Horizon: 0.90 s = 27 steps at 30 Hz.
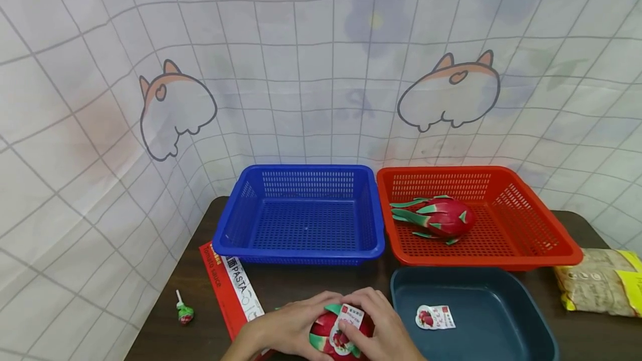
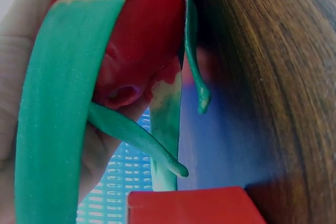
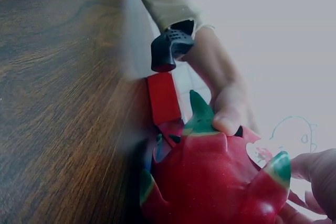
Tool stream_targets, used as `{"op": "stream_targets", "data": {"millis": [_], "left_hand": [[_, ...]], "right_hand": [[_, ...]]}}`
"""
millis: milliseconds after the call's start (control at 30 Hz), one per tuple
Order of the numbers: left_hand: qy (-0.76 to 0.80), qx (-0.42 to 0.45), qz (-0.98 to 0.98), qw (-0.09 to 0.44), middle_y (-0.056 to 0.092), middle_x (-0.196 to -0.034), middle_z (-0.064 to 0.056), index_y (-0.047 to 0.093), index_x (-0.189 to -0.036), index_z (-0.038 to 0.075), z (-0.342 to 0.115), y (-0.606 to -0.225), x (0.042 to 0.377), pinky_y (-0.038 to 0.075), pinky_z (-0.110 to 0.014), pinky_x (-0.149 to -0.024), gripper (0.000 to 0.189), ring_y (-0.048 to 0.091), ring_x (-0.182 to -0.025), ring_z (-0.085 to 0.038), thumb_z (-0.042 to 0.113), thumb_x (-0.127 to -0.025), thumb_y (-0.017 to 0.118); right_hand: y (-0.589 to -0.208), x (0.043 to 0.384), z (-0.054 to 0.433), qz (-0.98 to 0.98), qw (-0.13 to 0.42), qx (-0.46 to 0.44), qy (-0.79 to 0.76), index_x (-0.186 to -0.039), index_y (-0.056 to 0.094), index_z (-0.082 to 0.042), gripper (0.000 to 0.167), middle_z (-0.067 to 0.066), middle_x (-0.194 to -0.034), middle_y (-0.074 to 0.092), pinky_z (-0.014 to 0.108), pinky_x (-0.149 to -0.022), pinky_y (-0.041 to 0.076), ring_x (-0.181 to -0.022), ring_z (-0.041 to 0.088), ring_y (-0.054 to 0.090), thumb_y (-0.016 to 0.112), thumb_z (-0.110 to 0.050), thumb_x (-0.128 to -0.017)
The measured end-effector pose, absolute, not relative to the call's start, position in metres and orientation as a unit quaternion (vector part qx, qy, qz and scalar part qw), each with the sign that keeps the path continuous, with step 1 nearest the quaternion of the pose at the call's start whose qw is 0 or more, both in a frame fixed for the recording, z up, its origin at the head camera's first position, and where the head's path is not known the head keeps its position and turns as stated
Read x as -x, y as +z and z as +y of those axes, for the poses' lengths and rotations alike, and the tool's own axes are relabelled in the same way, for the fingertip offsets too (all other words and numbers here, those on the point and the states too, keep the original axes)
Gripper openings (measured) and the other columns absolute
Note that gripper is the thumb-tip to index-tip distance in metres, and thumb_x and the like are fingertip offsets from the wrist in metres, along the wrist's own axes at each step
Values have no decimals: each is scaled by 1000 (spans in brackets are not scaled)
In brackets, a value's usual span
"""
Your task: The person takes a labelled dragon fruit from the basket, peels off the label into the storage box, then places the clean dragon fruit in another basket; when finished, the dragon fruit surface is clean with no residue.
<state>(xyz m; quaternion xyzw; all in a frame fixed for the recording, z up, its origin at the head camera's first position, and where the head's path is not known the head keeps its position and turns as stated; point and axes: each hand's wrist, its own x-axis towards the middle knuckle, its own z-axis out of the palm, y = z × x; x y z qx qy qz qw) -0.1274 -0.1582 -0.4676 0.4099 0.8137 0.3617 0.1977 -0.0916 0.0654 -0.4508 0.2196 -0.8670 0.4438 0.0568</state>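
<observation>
Both hands are around a red dragon fruit point(image 1: 325, 323) with green leaf tips, at the table's front edge in the head view. My left hand point(image 1: 291, 325) grips it from the left, its palm against the fruit in the left wrist view. From the other side my right hand point(image 1: 382, 325) curls round it, the thumb lying on a white label point(image 1: 351, 316) with a fruit picture on the fruit's surface. In the right wrist view the left thumb point(image 3: 226, 121) presses beside a green leaf. The fruit's underside is hidden in the head view.
A blue basket point(image 1: 298, 252) stands behind; a red basket point(image 1: 511, 238) at right holds another dragon fruit point(image 1: 446, 217). A dark blue tray point(image 1: 481, 299) holds a similar label point(image 1: 434, 317). A red pasta box point(image 1: 220, 288), a lollipop point(image 1: 184, 313) and a yellow-edged packet point(image 1: 597, 283) lie around.
</observation>
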Motion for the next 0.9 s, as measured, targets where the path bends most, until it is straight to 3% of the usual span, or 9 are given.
{"op": "stream_targets", "data": {"millis": [267, 500, 667, 900], "left_hand": [[388, -400, 799, 226, 44, -140, 6, 29, -147, 32, -158, -467, 128, 51, -14, -84, 78, 55, -106, 5, 40, -84, 74], [400, -393, 793, 237, 42, -142, 7, 28, -147, 34, -158, -468, 127, 51, -15, -85, 79, 55, -106, 5, 40, -84, 74], [388, -399, 800, 224, 42, -141, 7, 28, -147, 33, -157, -467, 127, 51, -15, -85, 80, 55, -106, 5, 42, -83, 75], [389, -400, 800, 222, 42, -142, 7, 28, -147, 34, -157, -468, 127, 51, -15, -84, 79, 55, -106, 4, 41, -83, 75]], "right_hand": [[-446, 92, 67, -836, -10, -183, 517, -103, 67, -30, 14, -12, -98, 60, 18, -72, 49, -87, 0, 52, 68, -34, -90], [-451, 92, 68, -808, -15, -197, 556, -102, 68, -21, 10, -2, -94, 65, 20, -62, 52, -75, -2, 55, 64, -24, -94], [-451, 94, 70, -801, -51, -178, 569, -101, 68, -14, 15, 5, -91, 66, 19, -59, 49, -69, -2, 53, 61, -25, -96], [-450, 96, 71, -802, -75, -152, 573, -101, 69, -12, 17, 3, -85, 64, 19, -58, 47, -65, -1, 51, 62, -27, -95]]}}
